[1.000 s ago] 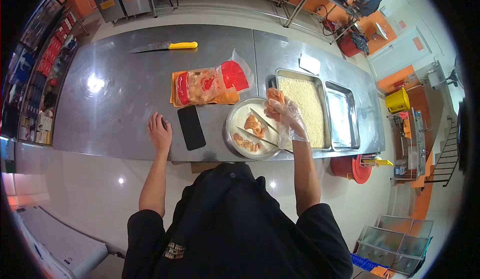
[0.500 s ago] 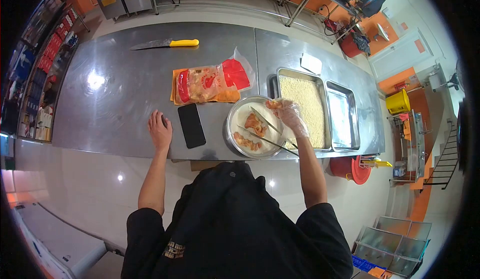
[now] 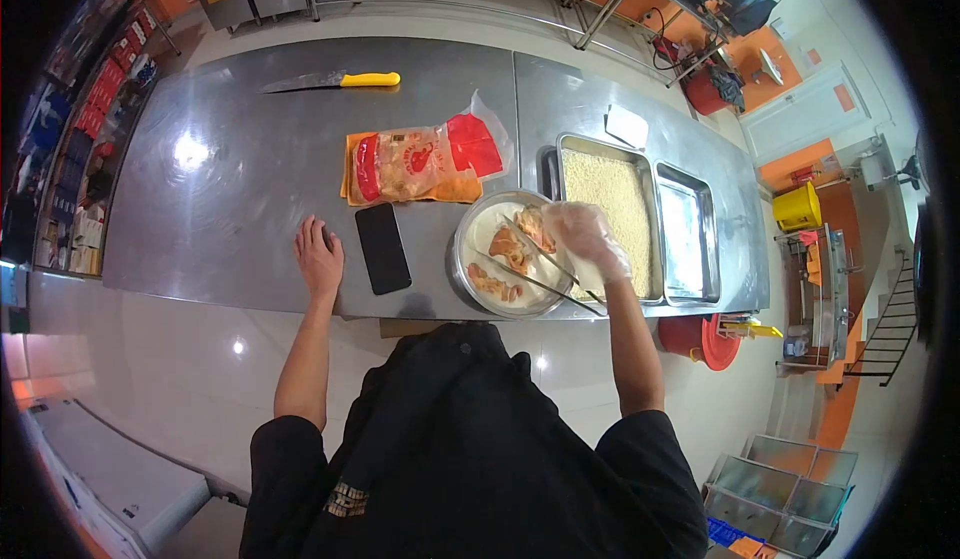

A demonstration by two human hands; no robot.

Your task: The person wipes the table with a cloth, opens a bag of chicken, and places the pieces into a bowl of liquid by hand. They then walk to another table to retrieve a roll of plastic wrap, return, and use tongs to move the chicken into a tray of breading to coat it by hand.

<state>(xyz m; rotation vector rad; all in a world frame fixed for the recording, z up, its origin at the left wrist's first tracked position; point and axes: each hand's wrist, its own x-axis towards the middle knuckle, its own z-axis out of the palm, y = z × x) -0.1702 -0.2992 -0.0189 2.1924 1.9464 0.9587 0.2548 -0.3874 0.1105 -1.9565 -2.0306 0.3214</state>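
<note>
steel tabletop (image 3: 250, 179): broad and shiny, carrying all the things below.
crumb tray (image 3: 605, 145): deep metal pan on the right part of the tabletop, filled with pale crumbs (image 3: 615, 199).
metal bowl (image 3: 458, 267): round, by the near edge, just left of the crumb tray, with white liquid (image 3: 483, 234) inside.
printed package (image 3: 408, 164): clear and red plastic with pale orange contents, lying flat beyond the bowl to its left.
second tray (image 3: 685, 239): shallower-looking, just right of the crumb tray.
orange cloth (image 3: 455, 192): under the package, showing along its near and left sides.
right hand (image 3: 553, 221): in a clear glove, over the bowl's right rim, fingers down at the meat; cannot tell whether they grip it.
black phone (image 3: 383, 249): flat, between the bowl and the left hand (image 3: 320, 254).
left hand: bare, resting on the near edge, fingers loosely apart.
knife (image 3: 370, 80): yellow handle, near the far edge.
tongs (image 3: 540, 283): spread, tips in the bowl, arms crossing its near right rim.
meat pieces (image 3: 511, 250): in the bowl, partly covered by the liquid, around the tongs.
</note>
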